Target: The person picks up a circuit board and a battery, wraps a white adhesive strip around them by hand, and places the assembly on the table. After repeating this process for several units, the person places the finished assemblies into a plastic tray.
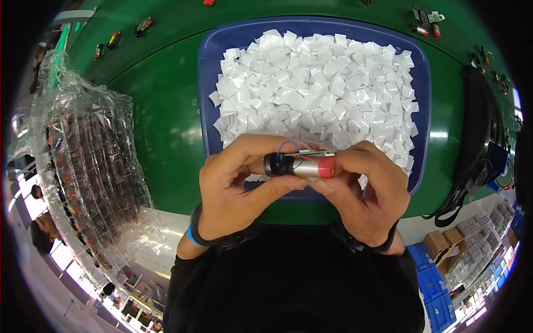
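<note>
Between both hands I hold a small cylindrical battery cell [305, 166] with a silver middle, a red right end and a black cap on the left. A blue wire and a red wire loop over it, and a thin flat strip lies along its upper side. My left hand [236, 175] is closed round the black end, thumb below. My right hand [369, 180] pinches the red end between thumb and forefinger. Just beyond the hands, a blue tray [204, 111] is heaped with small white square pieces [316, 83]; the hands cover part of its near rim.
A clear plastic-wrapped grid pack [94, 166] of small parts stands at the left. On the green table [166, 105] lie several loose battery assemblies [419, 30] at the far side. A black bag [480, 122] lies at the right, with blue crates [433, 283] below it.
</note>
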Action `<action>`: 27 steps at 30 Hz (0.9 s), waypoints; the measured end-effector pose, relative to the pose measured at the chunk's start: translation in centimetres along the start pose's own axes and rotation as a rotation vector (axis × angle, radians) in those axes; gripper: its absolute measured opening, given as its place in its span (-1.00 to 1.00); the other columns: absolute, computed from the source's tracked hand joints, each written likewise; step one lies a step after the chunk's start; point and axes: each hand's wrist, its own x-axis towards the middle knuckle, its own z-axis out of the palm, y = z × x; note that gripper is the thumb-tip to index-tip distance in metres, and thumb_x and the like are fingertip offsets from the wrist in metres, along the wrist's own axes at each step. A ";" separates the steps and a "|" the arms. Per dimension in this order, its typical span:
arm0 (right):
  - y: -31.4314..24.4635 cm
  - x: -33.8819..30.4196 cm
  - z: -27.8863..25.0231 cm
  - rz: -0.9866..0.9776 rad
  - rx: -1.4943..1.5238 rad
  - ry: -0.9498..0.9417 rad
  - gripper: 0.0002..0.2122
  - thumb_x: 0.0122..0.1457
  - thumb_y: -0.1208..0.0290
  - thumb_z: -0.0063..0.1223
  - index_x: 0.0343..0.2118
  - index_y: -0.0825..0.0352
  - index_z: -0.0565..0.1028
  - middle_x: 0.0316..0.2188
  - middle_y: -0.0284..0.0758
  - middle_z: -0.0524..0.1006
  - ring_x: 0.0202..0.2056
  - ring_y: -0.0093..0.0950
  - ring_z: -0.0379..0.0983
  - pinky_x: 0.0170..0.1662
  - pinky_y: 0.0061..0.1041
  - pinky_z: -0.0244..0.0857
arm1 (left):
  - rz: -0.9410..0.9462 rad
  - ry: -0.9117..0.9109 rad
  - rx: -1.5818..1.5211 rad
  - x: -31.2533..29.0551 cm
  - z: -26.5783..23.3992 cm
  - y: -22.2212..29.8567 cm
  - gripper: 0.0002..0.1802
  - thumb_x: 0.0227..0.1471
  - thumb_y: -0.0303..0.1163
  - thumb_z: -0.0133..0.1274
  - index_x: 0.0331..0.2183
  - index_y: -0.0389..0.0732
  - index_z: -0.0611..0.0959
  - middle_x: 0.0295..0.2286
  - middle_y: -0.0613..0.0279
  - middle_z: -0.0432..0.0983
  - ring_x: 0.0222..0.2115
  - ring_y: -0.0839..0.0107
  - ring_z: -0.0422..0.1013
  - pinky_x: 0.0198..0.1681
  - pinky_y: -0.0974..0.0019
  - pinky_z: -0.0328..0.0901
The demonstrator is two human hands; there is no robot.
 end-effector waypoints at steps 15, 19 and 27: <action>0.2 -1.3 0.3 0.099 0.176 0.007 -0.80 0.04 0.58 0.33 -0.29 0.49 0.56 -0.54 -0.26 0.54 -0.58 -0.61 0.42 -0.56 -0.68 0.21 | 0.262 -0.002 0.517 0.2 0.6 1.2 -0.56 -0.16 -0.55 0.39 -0.16 -0.36 0.63 -0.29 0.02 0.66 -0.31 0.26 0.63 -0.27 0.37 0.49; -0.9 -0.4 0.3 0.229 0.154 0.044 -0.84 0.07 0.58 0.30 -0.30 0.49 0.56 -0.51 -0.23 0.55 -0.52 -0.60 0.45 -0.52 -0.68 0.25 | 0.249 0.030 0.527 0.5 0.6 1.2 -0.59 -0.14 -0.57 0.38 -0.18 -0.35 0.64 -0.31 0.03 0.66 -0.38 0.26 0.62 -0.33 0.36 0.48; 0.3 0.1 -1.6 0.177 0.158 -0.076 -0.88 0.07 0.61 0.27 -0.32 0.48 0.59 -0.42 -0.23 0.57 -0.46 -0.59 0.46 -0.40 -0.68 0.29 | 0.176 -0.065 0.564 0.3 0.3 1.5 -0.64 -0.10 -0.57 0.35 -0.20 -0.32 0.63 -0.37 0.07 0.64 -0.43 0.33 0.59 -0.39 0.39 0.45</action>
